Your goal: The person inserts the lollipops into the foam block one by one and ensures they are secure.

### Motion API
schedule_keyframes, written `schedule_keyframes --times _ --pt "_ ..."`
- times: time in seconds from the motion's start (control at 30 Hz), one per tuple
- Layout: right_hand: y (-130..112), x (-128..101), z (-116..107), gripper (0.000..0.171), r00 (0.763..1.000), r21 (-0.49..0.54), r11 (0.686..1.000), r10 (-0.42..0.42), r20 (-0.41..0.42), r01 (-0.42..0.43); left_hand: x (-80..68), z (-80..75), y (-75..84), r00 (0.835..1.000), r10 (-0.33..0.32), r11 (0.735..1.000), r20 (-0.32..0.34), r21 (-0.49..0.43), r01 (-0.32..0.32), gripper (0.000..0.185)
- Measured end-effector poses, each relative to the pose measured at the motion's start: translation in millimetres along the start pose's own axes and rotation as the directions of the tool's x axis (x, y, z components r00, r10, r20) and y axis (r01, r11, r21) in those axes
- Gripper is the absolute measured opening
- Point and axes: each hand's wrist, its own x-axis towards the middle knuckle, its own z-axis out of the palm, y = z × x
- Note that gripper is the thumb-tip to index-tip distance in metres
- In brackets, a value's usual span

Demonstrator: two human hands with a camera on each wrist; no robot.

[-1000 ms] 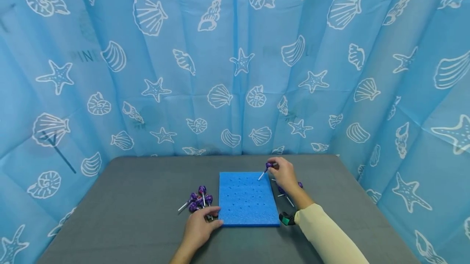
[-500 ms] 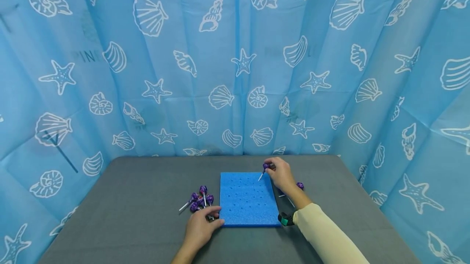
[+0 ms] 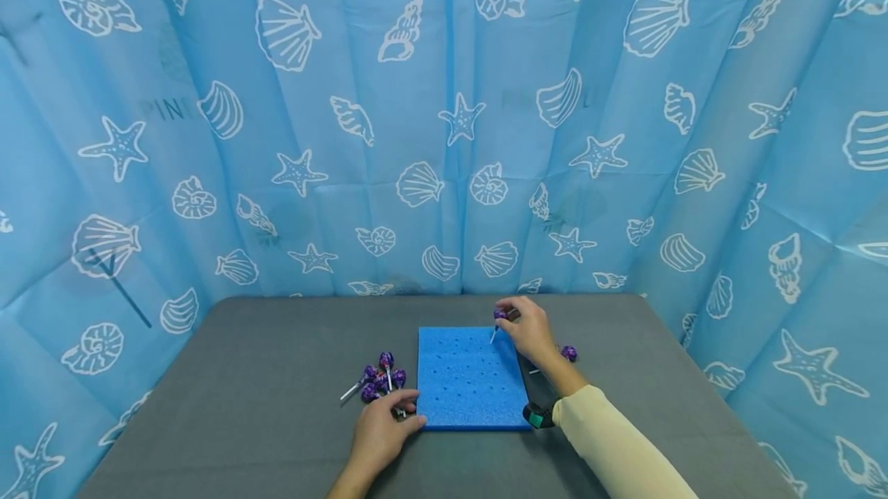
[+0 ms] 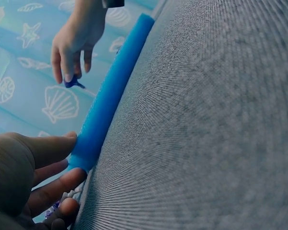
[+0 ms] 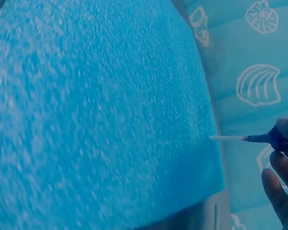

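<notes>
Right hand [image 3: 529, 329] pinches purple-wrapped lollipop [image 3: 499, 315] by head, white stick [image 5: 227, 138] pointing down over far right part of blue foam board [image 3: 472, 406]; cannot tell whether tip touches. Left hand [image 3: 380, 429] at board's near left corner, thumb and fingers spread, touching edge. Lollipop cluster [image 3: 370, 392] on grey table [image 3: 277, 391], left of board.
</notes>
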Motion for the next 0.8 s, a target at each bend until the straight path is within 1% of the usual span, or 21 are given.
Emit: schedule_keyframes --times 0.1,0.23,0.33,0.47,0.5,0.6,0.8 --pt "-2.7 -1.1 3.5 0.026 1.0 0.01 1.0 0.019 -0.001 -0.019 0.0 -1.2 0.4 1.0 -0.001 1.0 0.008 -0.003 0.001 0.036" --pt "-3.8 -2.9 9.5 0.028 1.0 0.005 1.0 0.022 -0.004 -0.022 0.6 -2.1 0.0 1.0 0.0 1.0 0.015 -0.011 0.0 0.036" --pt "-3.5 -4.4 13.3 0.033 0.999 0.014 1.0 0.026 -0.024 -0.026 1.2 -1.9 -0.7 1.0 0.011 1.0 0.013 -0.018 -0.011 0.036" --pt "-3.9 -7.6 15.4 0.041 0.997 0.047 0.997 0.06 -0.05 -0.057 1.3 -1.2 -0.9 1.0 0.012 1.0 0.023 -0.017 -0.012 0.036" --pt "-3.9 -8.3 15.7 0.042 0.996 0.057 0.996 0.072 -0.053 -0.069 1.2 -1.0 -0.8 1.0 0.001 1.0 0.027 -0.015 -0.001 0.036" --pt "-4.1 -9.8 16.3 0.046 0.994 0.064 0.994 0.096 -0.051 -0.093 1.4 -1.1 -1.0 0.999 -0.006 1.0 0.037 -0.009 0.007 0.037" --pt "-4.4 -10.6 16.5 0.046 0.992 0.064 0.991 0.124 -0.035 -0.122 2.1 -1.8 -1.6 0.998 -0.027 1.0 0.049 -0.005 0.028 0.037"
